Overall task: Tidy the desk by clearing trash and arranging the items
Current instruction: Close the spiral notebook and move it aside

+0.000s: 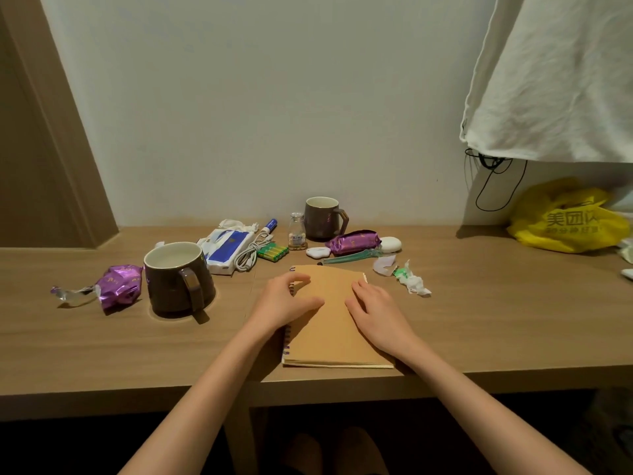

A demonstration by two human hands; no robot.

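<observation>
A brown spiral notebook (334,330) lies closed at the desk's front edge. My left hand (286,299) rests on its spiral side with the fingers curled at the top left corner. My right hand (375,308) lies flat on its right half, fingers spread. Left of it stand a dark mug (176,284) and a crumpled purple wrapper (118,286). Behind the notebook lie a tissue pack (227,248), a white cable (250,253), green batteries (273,252), a blue marker (269,228), a small bottle (297,232), a second mug (322,217), a purple snack pack (352,242) and crumpled tissue (412,280).
A yellow plastic bag (565,219) sits at the back right under a hanging white cloth (555,77) with black cords. A green razor (352,257), a white oval case (390,244) and a clear cap (385,264) lie near the notebook's top. A wooden panel (51,132) bounds the left.
</observation>
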